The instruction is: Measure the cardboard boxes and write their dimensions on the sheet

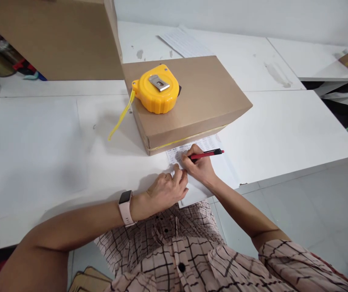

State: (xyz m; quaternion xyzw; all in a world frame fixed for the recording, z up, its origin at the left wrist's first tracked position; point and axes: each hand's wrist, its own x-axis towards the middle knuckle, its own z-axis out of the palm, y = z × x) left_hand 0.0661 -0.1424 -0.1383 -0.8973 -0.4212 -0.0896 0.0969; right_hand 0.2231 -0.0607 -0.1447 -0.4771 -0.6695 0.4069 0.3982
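My right hand (198,167) grips a red and black pen (208,154), its tip down on a printed sheet of paper (192,148) at the table's near edge. My left hand (166,190) rests on the same sheet with its fingers curled, pressing the paper down; a pink smartwatch (125,207) is on that wrist. Just beyond the sheet lies a flat cardboard box (204,97), partly covering the paper. A yellow tape measure (156,88) with a metal clip sits on the box's near left corner, its yellow strap hanging over the edge.
A large cardboard box (55,38) stands at the back left on the white table (283,129). Another printed sheet (186,42) lies at the back. Clutter sits at the far left. The table's edge runs on the right, with grey floor tiles (314,211) below.
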